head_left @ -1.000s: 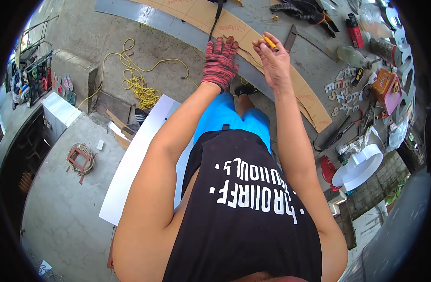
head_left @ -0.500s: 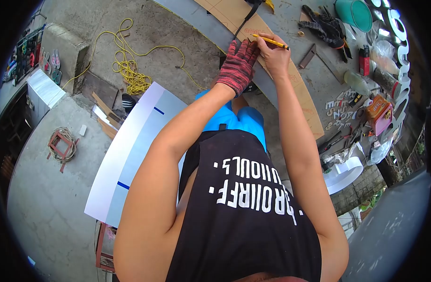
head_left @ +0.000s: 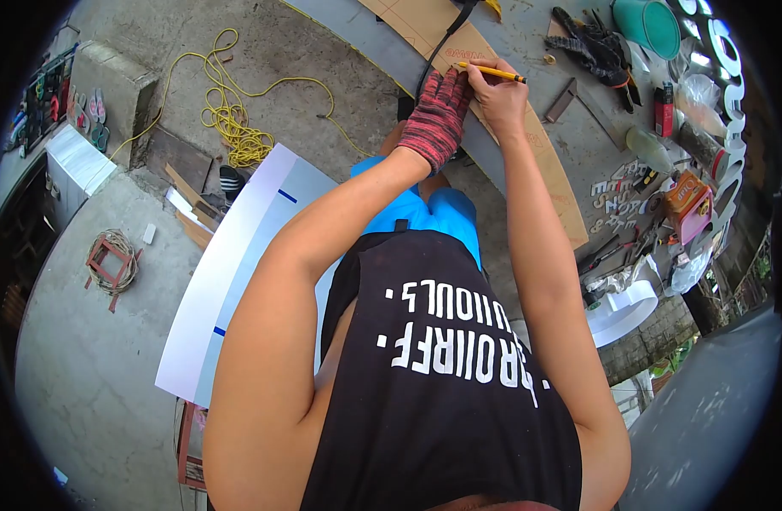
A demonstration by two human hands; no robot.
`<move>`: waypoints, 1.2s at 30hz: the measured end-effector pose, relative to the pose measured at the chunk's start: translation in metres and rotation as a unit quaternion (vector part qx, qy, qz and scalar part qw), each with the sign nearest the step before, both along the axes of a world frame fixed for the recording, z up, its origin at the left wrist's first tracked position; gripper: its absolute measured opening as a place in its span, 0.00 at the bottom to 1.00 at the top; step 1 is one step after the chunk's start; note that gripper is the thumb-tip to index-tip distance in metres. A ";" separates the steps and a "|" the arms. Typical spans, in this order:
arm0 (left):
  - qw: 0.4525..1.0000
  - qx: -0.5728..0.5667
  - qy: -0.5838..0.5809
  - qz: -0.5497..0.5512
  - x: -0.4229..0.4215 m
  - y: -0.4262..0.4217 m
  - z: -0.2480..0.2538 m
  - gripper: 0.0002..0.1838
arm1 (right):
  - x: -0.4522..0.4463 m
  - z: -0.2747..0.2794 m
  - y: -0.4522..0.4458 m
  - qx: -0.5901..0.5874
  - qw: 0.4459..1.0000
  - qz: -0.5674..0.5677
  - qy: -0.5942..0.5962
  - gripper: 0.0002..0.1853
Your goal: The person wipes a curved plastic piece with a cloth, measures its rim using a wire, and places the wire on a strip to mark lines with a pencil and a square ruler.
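My right hand is closed around a yellow pencil, its tip close to the surface of a long brown paper-faced sheet. Beside it, my left hand wears a red-and-black striped knit glove. The gloved fingers are stretched out over the sheet's near edge, fingertips close to the pencil tip. Whether anything lies under them is hidden. Red printed lettering shows on the sheet just beyond the fingers. A black cable crosses the sheet and runs down near the left fingertips.
The grey worktable bears dark gloves, a metal square, a green bucket, a red lighter-like box and cut-out letters. A yellow cord lies on the floor. A white-and-blue panel stands at my left.
My left fingers have drawn closer together and shifted slightly right. The cable beside them has bowed downward a little. The right hand and pencil stay almost in place.
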State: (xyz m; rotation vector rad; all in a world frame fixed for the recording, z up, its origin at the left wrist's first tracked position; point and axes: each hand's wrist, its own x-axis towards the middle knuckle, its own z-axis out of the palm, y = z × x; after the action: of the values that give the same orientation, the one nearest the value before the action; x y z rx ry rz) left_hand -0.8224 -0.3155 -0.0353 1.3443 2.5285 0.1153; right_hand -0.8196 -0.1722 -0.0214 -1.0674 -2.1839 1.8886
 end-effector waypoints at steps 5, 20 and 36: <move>1.000 -0.001 0.028 -0.012 -0.002 0.000 -0.004 0.46 | 0.000 0.002 0.002 0.012 1.000 0.009 -0.005 0.10; 0.996 -0.068 0.047 -0.033 -0.001 0.005 0.002 0.42 | 0.000 0.000 0.000 0.026 0.999 0.020 -0.016 0.10; 0.998 -0.055 0.034 -0.027 -0.001 0.006 0.001 0.47 | 0.003 -0.001 -0.004 0.029 0.999 -0.035 0.009 0.10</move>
State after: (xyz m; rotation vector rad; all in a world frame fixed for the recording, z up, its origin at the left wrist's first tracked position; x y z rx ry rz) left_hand -0.8239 -0.3098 -0.0348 1.3933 2.5106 -0.0809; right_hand -0.8162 -0.1761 -0.0227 -1.0972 -2.1470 1.7877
